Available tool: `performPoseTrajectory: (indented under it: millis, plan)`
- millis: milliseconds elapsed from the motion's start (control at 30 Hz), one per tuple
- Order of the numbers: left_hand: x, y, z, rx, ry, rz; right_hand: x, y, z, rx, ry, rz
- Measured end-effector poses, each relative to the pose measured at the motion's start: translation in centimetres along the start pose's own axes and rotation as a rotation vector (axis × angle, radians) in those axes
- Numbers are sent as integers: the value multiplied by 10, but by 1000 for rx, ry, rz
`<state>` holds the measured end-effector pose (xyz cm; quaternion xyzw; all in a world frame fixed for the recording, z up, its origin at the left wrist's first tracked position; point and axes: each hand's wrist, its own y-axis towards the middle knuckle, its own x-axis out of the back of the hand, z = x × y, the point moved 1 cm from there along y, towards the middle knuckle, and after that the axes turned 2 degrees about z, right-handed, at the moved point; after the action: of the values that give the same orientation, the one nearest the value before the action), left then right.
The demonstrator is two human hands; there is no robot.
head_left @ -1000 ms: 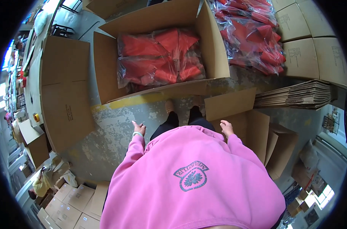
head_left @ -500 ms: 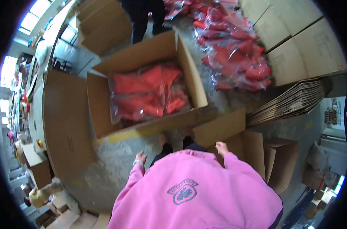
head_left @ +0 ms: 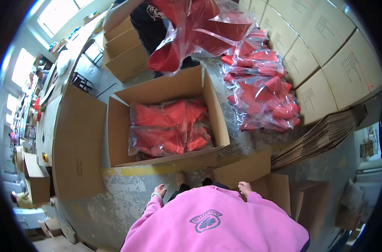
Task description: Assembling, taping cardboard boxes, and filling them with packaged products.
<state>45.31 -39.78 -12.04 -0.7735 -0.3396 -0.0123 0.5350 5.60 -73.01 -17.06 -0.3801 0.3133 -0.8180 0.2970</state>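
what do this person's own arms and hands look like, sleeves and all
The arms are in long, loose pink sleeves. The left grip and right grip are bare hands without gloves. A pale band circles the left wrist; none shows on the right.

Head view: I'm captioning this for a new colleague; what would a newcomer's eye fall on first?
Probably the bright pink cloth sweatshirt filling the bottom centre. Next, the big red bundle in clear plastic at top centre. Then the open brown cardboard box near the middle, holding plastic-wrapped red packages.
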Motion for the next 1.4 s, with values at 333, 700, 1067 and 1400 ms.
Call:
performPoseTrajectory:
  millis: [333, 700, 1067, 1400]
  plan:
    - [-19, -21, -18, 125, -85, -20, 53, 2, 51, -30, 211, 165]
    - [-56, -60, 5, 294, -309, -39, 105, 28, 65, 328, -157, 311]
    - [-49, -90, 18, 339, -358, -22, 113, -11, 87, -28, 75, 278]
    - [-32, -94, 13, 339, -277, 5, 103, -54, 87, -80, 62, 213]
